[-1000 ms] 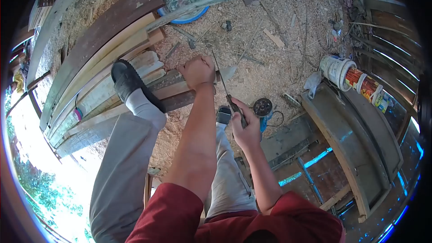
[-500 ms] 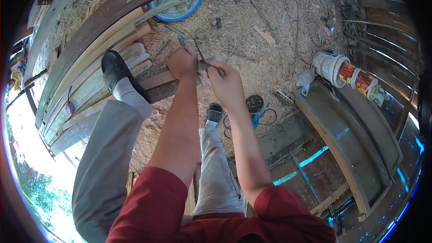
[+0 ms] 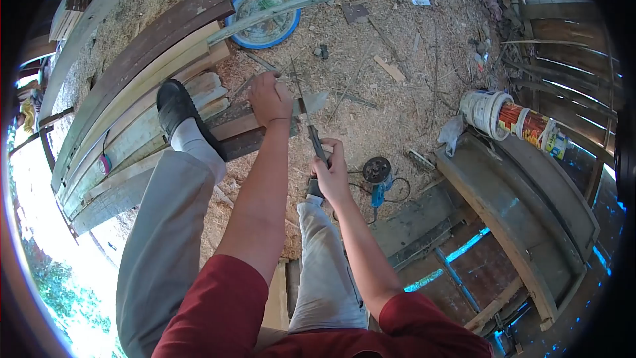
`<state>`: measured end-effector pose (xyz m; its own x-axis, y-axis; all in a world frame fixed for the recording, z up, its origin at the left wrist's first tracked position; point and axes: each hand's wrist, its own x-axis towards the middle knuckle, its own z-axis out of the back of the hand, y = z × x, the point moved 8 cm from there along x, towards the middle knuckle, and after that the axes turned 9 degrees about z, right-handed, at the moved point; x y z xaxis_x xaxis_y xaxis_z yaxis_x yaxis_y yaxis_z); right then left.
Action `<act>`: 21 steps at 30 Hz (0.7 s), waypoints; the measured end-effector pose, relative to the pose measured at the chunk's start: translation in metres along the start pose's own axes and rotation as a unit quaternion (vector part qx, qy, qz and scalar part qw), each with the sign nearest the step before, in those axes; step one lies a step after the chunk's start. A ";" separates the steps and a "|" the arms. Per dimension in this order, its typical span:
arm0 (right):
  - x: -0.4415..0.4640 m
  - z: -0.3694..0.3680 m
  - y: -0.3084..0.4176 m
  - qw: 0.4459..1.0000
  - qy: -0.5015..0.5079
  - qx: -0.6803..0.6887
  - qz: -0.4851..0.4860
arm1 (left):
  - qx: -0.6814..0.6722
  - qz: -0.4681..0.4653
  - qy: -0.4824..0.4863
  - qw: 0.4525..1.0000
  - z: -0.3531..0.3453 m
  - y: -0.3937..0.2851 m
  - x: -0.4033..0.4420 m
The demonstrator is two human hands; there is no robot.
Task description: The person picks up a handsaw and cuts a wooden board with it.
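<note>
My left hand [image 3: 270, 98] is closed over the end of a wooden board [image 3: 235, 126], pressing it down on the stacked planks. In my right hand [image 3: 331, 169] is the dark handle of a hand saw [image 3: 298, 86], gripped just to the right of my left hand. Its thin blade points away from me and crosses the board near its end, seen almost edge-on. A pale end piece [image 3: 317, 103] shows just right of the blade. My left shoe [image 3: 179, 109] rests on the planks, left of the board.
Long planks [image 3: 132, 73] lie stacked at left. A blue-rimmed basin [image 3: 291, 23] stands beyond, with a strip of wood across it. A blue power tool [image 3: 377, 189] with a cord sits right of my hand. Buckets [image 3: 487, 113] and wooden panels [image 3: 510, 205] are at right; shavings cover the ground.
My right hand has drawn the saw back toward me, so more blade and handle show. My left hand stays on the board. The view has shifted slightly.
</note>
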<state>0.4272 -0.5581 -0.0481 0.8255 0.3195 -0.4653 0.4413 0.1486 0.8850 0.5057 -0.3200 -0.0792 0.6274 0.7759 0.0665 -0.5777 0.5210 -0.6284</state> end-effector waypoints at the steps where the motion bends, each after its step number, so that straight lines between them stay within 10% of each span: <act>1: 0.002 0.001 -0.011 0.999 -0.007 0.044 0.009 | -0.006 -0.007 0.008 1.000 0.000 -0.002 0.000; 9: 0.023 -0.002 -0.036 0.998 -0.029 0.012 -0.050 | -0.129 0.014 0.040 0.991 0.012 0.001 0.005; 11: 0.018 0.004 -0.015 0.976 -0.032 -0.215 0.021 | -0.168 0.026 0.052 0.984 0.012 0.007 0.006; 21: -0.009 0.021 0.013 0.980 -0.072 -0.183 0.029 | 0.112 -0.040 0.035 0.992 0.013 0.001 0.004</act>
<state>0.4334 -0.5790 -0.0328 0.8982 0.2061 -0.3884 0.2583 0.4675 0.8454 0.5011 -0.3113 -0.0700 0.7058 0.7066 0.0503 -0.6213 0.6515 -0.4353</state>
